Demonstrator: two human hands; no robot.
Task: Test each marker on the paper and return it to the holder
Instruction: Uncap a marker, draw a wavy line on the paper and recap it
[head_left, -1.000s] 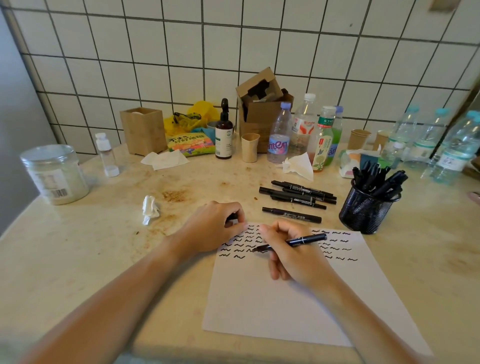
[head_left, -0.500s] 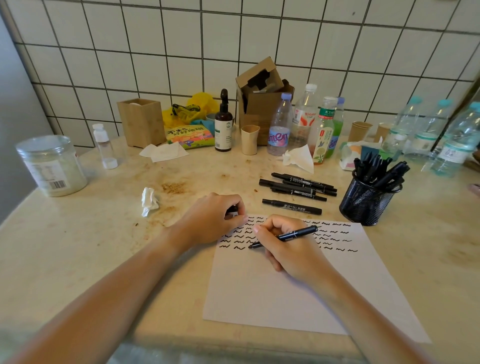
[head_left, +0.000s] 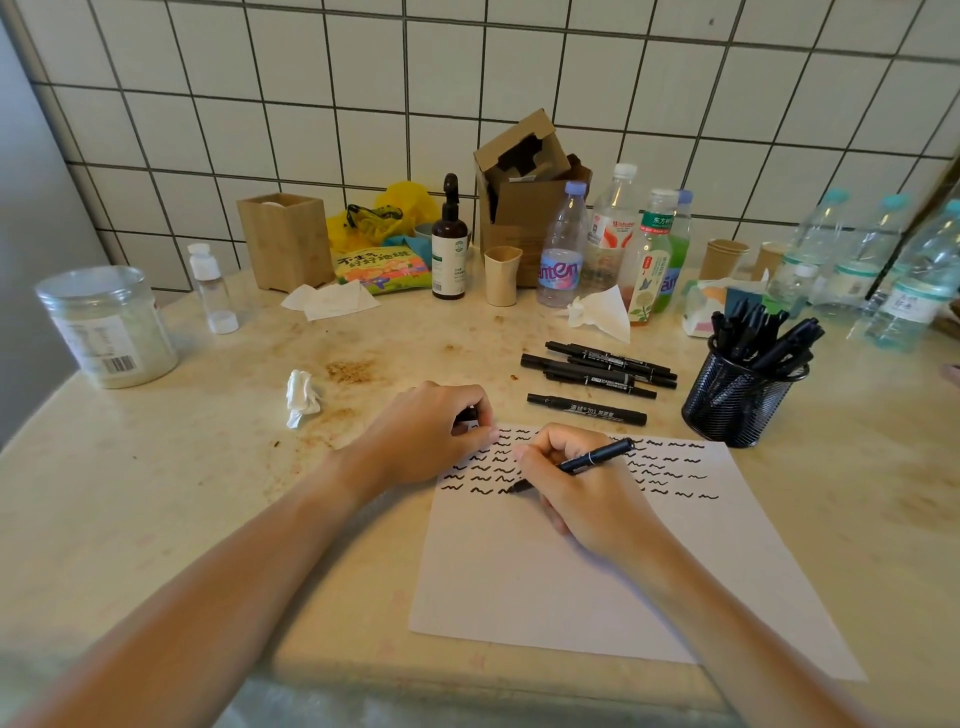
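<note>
Pressing marker (head_left: 592, 460) tip to paper (head_left: 545, 582), right hand (head_left: 587, 493); left hand (head_left: 431, 436) seemingly holds cap.

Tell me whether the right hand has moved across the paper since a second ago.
Yes, slightly. The right hand has shifted left along the bottom row of squiggles on the paper, closer to the left hand.

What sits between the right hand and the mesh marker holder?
In the head view, between the right hand and the mesh holder lies only the paper's corner with wavy marks, then bare table. The loose markers lie farther back.
</note>
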